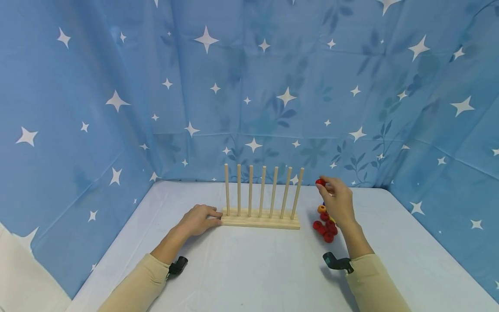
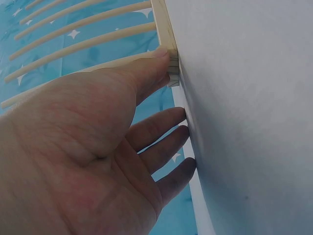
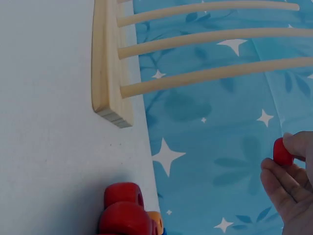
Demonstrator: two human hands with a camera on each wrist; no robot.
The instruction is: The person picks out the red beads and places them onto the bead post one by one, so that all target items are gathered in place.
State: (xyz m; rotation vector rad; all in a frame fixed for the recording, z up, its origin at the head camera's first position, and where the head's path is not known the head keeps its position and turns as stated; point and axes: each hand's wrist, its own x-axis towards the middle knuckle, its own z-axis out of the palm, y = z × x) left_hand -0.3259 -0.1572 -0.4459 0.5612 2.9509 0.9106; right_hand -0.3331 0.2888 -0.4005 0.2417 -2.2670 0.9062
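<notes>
A wooden peg rack (image 1: pixel 260 219) with several upright pegs stands on the white table. My left hand (image 1: pixel 198 219) holds the left end of its base, the thumb (image 2: pixel 151 61) against the edge and three other fingers reaching down toward the tabletop. Raised to the right of the rack, my right hand (image 1: pixel 338 200) pinches a red bead (image 3: pixel 282 152) between thumb and fingertips. The bead is about level with the lower part of the pegs in the head view. Below that hand lies a pile of beads (image 1: pixel 328 238), mostly red, with orange, yellow and blue ones partly hidden.
The white tabletop (image 1: pixel 269 268) runs back to a blue curtain (image 1: pixel 253 86) with white stars, which also encloses both sides. Each wrist carries a small black camera, one on the left (image 1: pixel 177 265) and one on the right (image 1: pixel 336 261).
</notes>
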